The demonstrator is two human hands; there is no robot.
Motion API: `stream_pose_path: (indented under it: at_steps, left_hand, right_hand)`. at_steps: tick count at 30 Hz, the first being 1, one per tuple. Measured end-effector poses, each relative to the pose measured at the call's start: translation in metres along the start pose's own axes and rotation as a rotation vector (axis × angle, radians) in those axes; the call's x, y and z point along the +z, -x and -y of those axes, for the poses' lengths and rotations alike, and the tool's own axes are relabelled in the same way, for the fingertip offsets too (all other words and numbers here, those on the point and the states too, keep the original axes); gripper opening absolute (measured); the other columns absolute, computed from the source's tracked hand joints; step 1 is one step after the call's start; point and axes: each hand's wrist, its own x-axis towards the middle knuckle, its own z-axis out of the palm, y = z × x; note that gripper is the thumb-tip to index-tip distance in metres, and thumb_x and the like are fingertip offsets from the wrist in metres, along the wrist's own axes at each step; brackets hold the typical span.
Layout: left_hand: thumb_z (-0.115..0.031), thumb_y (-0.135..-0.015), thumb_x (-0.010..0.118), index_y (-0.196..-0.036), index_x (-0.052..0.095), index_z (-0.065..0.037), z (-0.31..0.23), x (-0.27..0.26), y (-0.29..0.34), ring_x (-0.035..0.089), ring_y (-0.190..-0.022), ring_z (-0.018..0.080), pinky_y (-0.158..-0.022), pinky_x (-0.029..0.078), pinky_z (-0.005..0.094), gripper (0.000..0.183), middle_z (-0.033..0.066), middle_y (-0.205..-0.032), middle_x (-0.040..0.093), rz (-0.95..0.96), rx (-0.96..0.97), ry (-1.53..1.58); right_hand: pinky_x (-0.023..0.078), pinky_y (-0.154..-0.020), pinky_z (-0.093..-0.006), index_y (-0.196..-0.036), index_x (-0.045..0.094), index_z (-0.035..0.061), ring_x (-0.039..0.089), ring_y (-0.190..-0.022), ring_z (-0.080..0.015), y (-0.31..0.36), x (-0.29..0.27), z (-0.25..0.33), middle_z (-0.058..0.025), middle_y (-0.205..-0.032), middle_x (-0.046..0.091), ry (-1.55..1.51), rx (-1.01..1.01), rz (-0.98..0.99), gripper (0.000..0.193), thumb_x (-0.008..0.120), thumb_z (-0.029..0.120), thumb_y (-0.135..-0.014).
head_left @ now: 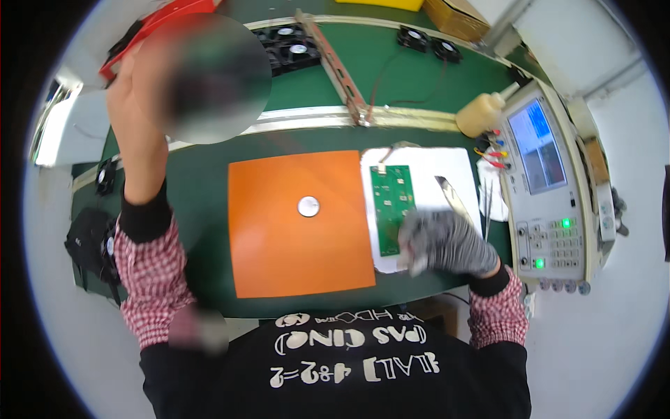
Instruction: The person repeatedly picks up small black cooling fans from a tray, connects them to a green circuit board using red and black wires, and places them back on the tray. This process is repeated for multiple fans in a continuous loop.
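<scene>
My left hand (130, 98) is bare and raised at the upper left, beside a red bin (157, 26). A round blurred patch covers its fingers and a dark shape next to them, so its grip is hidden. My right hand (447, 241), in a grey striped glove, is at the lower right edge of a green circuit board (393, 202). Its fingers are curled together; whatever they hold cannot be made out. Beneath the board lies a white sheet (433, 162). A small round white disc (308, 206) rests on the orange mat (296, 255).
A dark-tipped blade (453, 199) and tweezers (486, 209) lie right of the board. Beyond them stand a squeeze bottle (481, 114) and a test instrument (548, 174) with a lit screen. Black fans (293, 50) sit at the back, beside a metal rail (335, 66).
</scene>
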Motion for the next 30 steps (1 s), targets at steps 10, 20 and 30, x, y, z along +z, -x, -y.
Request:
stream_pose_path:
  at_steps: [10,20,30]
  left_hand:
    - [-0.024,-0.074,0.080,-0.113,0.055,-0.003,0.006,0.047,0.145,0.045,-0.118,0.0365,-0.101,0.038,0.0437,0.051,0.0191,-0.122,0.047,0.909,0.003,-0.278]
    - [-0.027,-0.057,0.089,-0.137,0.048,-0.002,-0.003,0.052,0.143,0.049,-0.112,0.0366,-0.097,0.039,0.0452,0.093,0.0165,-0.120,0.053,1.002,0.280,-0.373]
    - [-0.036,-0.094,0.059,-0.133,0.046,-0.004,-0.050,0.003,0.120,0.065,-0.090,0.0303,-0.071,0.053,0.0391,0.052,0.0193,-0.105,0.064,1.344,-0.318,1.014]
  right_hand:
    - [0.053,-0.083,-0.0317,-0.097,0.068,0.0036,0.067,-0.090,-0.0202,-0.030,-0.024,-0.037,-0.0084,-0.091,0.068,0.476,-0.205,-0.520,0.016,0.067,-0.003,-0.082]
    - [0.053,-0.077,-0.0389,-0.093,0.070,0.0069,0.065,-0.085,-0.0278,-0.035,-0.027,-0.034,-0.0089,-0.088,0.066,0.912,-0.407,-0.377,0.013,0.071,0.007,-0.080]
    - [0.052,-0.079,-0.0373,-0.094,0.071,0.0074,0.063,-0.088,-0.0276,-0.030,-0.031,-0.045,-0.0093,-0.090,0.063,0.664,-0.323,-0.449,0.016,0.071,0.003,-0.078]
